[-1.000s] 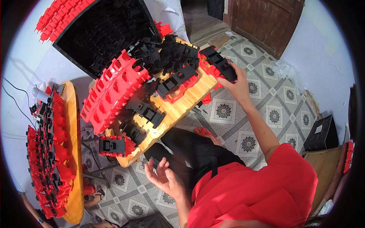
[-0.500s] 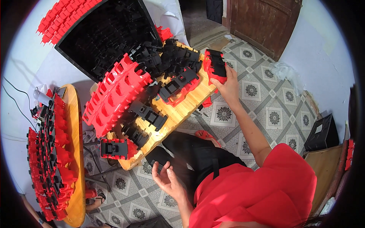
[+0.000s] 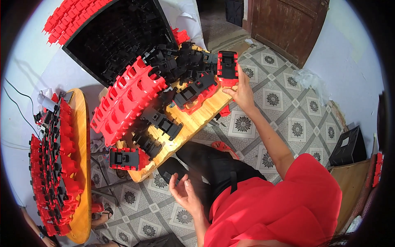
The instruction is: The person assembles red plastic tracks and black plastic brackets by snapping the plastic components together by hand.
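right hand point(image 3: 242, 92) grips a red-and-black part point(image 3: 227, 68) past the crowded worktop point(image 3: 197, 119) edge; left hand point(image 3: 185, 193) hangs released over open floor point(image 3: 263, 107).

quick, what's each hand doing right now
Left hand: open, fingers curled, holding nothing, above the lap.
Right hand: closed on a red and black plastic part at the wooden table edge.

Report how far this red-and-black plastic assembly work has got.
Done: rows of joined red-and-black plastic pieces fill the round wooden table, and one lies at the wooden board's near end. In hand: the right hand holds a red piece with a black insert; the left hand is free. Left: loose black parts heaped on the board.
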{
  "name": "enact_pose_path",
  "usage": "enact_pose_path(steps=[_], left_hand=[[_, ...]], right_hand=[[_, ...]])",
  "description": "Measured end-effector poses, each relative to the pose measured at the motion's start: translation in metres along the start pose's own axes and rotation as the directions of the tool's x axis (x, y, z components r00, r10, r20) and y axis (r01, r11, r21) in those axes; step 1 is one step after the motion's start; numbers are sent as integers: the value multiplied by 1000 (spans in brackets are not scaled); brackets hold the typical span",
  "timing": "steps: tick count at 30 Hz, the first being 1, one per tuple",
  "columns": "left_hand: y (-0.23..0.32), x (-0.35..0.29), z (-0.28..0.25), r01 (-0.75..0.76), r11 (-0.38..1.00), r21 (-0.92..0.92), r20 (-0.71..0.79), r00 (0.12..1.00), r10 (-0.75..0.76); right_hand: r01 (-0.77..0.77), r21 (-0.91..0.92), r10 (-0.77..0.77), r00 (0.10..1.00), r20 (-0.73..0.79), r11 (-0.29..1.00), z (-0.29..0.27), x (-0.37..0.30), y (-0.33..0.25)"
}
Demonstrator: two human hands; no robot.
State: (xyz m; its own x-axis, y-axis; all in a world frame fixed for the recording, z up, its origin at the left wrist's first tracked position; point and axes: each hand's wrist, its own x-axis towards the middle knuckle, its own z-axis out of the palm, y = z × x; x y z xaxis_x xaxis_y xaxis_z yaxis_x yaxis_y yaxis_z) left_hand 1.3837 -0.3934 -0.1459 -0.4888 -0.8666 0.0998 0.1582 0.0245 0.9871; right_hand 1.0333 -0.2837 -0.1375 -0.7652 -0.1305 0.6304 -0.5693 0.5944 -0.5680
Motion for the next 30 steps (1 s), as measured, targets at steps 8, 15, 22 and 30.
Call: enact_pose_path(steps=[8,15,22,30], left_hand=[[-41,-16,-41,24,927,375,161,983,-90],[-92,9,-109,-546,454,704,605,796,21],[-144,46,-164,-595,626,504,807,582,-97],[-106,59,-157,-591,533,606,730,679,-77]], right_hand=[[243,183,-219,965,-142,953,-7,-82,0],[405,622,-722,552,417,670,30,-160,-64],[425,860,-868,-266,419,284,108,-172,-62],[113,757,-635,-474,610,643,125,-149,-54]])
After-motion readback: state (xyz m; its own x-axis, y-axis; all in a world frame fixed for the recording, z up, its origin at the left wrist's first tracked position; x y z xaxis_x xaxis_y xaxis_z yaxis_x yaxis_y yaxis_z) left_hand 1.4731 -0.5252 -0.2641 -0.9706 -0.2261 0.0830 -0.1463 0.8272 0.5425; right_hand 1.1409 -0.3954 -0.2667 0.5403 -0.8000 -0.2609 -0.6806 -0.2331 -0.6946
